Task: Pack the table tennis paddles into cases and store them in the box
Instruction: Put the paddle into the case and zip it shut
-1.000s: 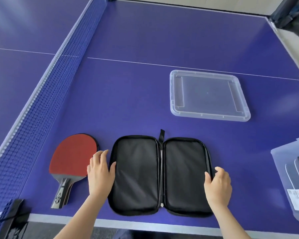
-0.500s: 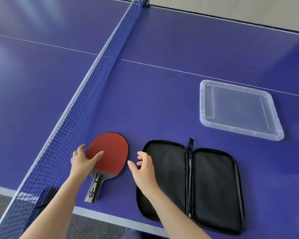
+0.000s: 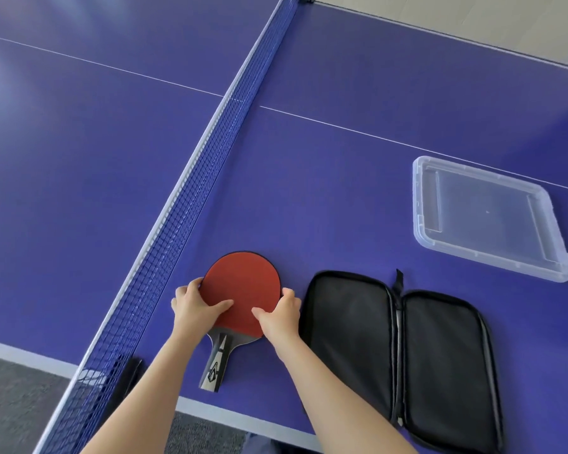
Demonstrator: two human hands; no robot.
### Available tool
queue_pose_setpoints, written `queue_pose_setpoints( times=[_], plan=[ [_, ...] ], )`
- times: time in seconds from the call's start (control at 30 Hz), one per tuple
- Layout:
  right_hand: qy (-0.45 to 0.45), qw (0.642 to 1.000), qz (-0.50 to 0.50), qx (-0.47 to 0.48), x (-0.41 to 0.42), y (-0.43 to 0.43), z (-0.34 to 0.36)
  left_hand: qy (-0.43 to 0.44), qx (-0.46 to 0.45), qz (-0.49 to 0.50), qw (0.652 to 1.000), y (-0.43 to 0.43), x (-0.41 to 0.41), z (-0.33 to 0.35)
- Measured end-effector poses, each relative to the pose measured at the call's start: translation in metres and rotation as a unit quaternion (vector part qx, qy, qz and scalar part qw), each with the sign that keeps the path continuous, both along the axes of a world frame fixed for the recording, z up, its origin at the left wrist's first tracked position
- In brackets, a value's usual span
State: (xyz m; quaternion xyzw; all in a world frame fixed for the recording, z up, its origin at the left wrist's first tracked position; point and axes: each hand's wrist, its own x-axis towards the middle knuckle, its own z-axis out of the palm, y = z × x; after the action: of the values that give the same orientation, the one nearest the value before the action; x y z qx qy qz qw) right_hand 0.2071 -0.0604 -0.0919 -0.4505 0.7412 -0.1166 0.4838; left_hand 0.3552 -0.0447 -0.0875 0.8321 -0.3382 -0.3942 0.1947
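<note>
The blue table is carrying everything, and its net is running just to the left of the grip. The black case is lying unzipped and flat immediately to the right of the grip, with both padded halves facing up and holding nothing. A clear plastic lid is lying further right, beyond the case and well apart from the grip. The box itself is not showing in this view.

The paddle is lying on the table with its red rubber up. Its handle is pointing back toward the person, below the grip. The left hand is pinching the blade's left edge, thumb on the rubber and fingers curling round the rim. The right hand is doing the same on the right edge. Whether the blade is lifting off the table yet cannot be told.

Change: one second ago both hands were resting at the case's outer edges. Half a second ago they were reaching toward the paddle without contact. Both are now gripping it.

Judgement: opening the case is finished and loading is beginning. The paddle is needing a short carry to the right into one open half.
</note>
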Motion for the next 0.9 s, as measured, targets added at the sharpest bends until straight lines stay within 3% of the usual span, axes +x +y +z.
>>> queue_pose_setpoints(
  times=[0.27, 0.5, 0.7, 0.9],
  plan=[
    [-0.046, 0.995, -0.020, -0.084, -0.042, -0.006, 0.031, 0.085, -0.084, 0.065, 0.991, 0.005, -0.028, 0.007],
    [-0.064, 0.987, -0.130, -0.071, -0.158, 0.021, 0.051, 0.156, -0.102, -0.050, 0.981, 0.002, -0.124, 0.023],
    [-0.027, 0.972, -0.226, -0.053, -0.267, 0.058, 0.050, 0.175, -0.072, -0.155, 0.970, 0.014, -0.237, 0.021],
    [0.020, 0.966, -0.255, -0.045, -0.350, 0.071, 0.049, 0.188, -0.016, -0.191, 0.963, 0.024, -0.326, 0.014]
  ],
)
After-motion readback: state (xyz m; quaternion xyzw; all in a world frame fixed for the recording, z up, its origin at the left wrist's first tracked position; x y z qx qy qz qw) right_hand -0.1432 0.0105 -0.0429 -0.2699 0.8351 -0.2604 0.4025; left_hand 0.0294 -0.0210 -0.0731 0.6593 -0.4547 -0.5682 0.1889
